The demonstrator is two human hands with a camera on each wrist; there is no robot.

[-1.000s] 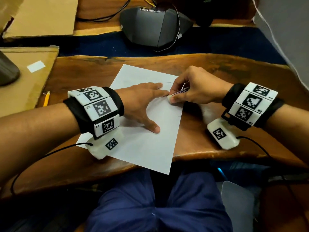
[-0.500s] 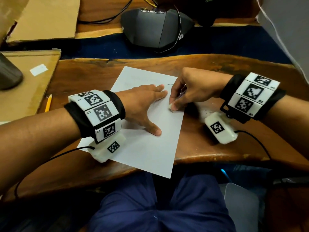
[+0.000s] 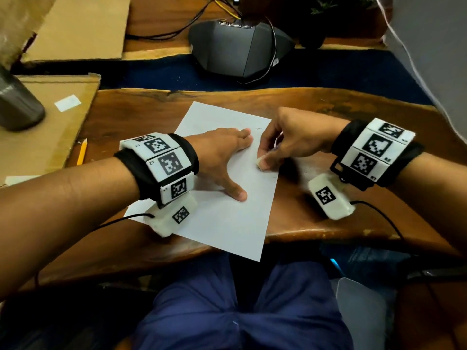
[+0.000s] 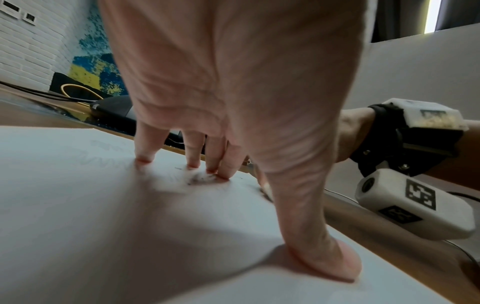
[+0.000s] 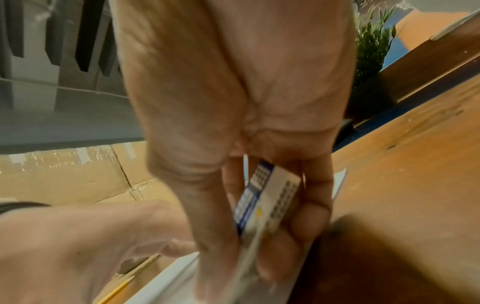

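**Item 1: L hand [image 3: 218,157].** Flat and spread, palm down on the sheet of paper [image 3: 227,228]. Four fingers [image 4: 144,156] are straight, tips pressed on the sheet's far half. Thumb [image 4: 335,261] is splayed wide toward the sheet's near half, pad flat on it. Grips nothing.

**Item 2: R hand [image 3: 293,138].** Curled, pinching the eraser [image 5: 265,197] betw. thumb & fingers. It sits over the sheet's right edge, close beside the L fingertips. The two hands look narrowly apart.

**Item 3: eraser.** White block in a printed sleeve, blue & white w/ a small yellow spot. The bare white end sticks out below the R fingers and appears to rest on the sheet near its right edge. Wrist view is blurred, so the print is illegible.

**Item 4: sheet.** Plain white, lying skewed on the wooden tabletop [image 3: 316,107]. Its near corner overhangs the tabletop's front edge. Faint grey pencil traces [image 4: 103,152] toward the far end. Dark crumbs [image 4: 200,179] by the L fingertips.

**Item 5: misc.**
- Yellow pencil [image 3: 82,151], left of the sheet, at the edge of a cardboard piece [image 3: 38,137].
- Dark cup [image 3: 17,104], further left of the sheet.
- Grey angular device [image 3: 237,49] w/ cables, beyond the sheet's far edge.
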